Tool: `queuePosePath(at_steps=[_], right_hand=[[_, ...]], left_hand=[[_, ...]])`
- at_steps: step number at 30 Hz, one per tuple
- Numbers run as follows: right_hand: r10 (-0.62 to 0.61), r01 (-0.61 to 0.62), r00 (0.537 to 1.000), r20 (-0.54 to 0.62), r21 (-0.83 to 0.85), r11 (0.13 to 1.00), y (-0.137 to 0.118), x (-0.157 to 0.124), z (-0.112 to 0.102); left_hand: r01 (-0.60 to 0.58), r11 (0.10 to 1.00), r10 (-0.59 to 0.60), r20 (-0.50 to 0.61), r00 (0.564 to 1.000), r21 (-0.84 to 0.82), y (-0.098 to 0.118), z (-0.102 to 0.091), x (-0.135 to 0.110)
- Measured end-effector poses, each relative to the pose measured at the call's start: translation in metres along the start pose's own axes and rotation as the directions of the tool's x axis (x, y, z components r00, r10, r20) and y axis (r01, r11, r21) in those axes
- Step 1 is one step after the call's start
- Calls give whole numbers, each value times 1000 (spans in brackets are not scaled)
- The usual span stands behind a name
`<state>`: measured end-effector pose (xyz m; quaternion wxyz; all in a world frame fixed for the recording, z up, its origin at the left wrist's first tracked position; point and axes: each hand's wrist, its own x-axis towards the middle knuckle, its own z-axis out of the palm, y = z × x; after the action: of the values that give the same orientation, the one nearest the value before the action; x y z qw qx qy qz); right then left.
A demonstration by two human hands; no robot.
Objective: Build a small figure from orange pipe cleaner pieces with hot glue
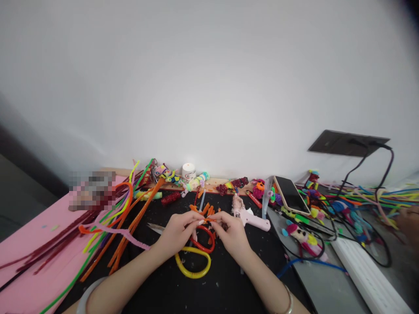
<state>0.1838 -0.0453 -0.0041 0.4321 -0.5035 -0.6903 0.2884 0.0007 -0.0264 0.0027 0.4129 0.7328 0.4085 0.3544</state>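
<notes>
My left hand (pixel 178 231) and my right hand (pixel 233 231) meet above the black mat (pixel 157 283), thumbs and fingertips pinched. Between them runs a small orange chenille stem piece (pixel 207 220), mostly covered by the fingers. Scissors (pixel 193 275) lie beneath, with one yellow and one red handle loop; their blade tip pokes out left of my left hand. Short orange chenille pieces (pixel 208 209) are scattered just beyond the fingertips. To the right of my right hand rests a pale pink glue gun (pixel 257 222).
Long chenille stems (pixel 131 222) spread over the pink surface (pixel 36 244) on the left. Finished fuzzy figures (pixel 196 183) and a white tub (pixel 189 171) line the wall. On the right are a phone (pixel 292 195), black cords, a white power strip (pixel 369 274) and more figures (pixel 303 237).
</notes>
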Motion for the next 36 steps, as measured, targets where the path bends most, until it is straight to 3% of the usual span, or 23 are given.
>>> queuePosePath(at_steps=[13, 36], right_hand=[[2, -2, 1000, -14, 0, 1000, -3, 0, 0], [-11, 11, 1000, -21, -20, 1000, -3, 0, 2]], left_hand=[[18, 998, -18, -12, 1000, -57, -2, 2, 0], [-9, 999, 9, 0, 1000, 42, -2, -1, 2]])
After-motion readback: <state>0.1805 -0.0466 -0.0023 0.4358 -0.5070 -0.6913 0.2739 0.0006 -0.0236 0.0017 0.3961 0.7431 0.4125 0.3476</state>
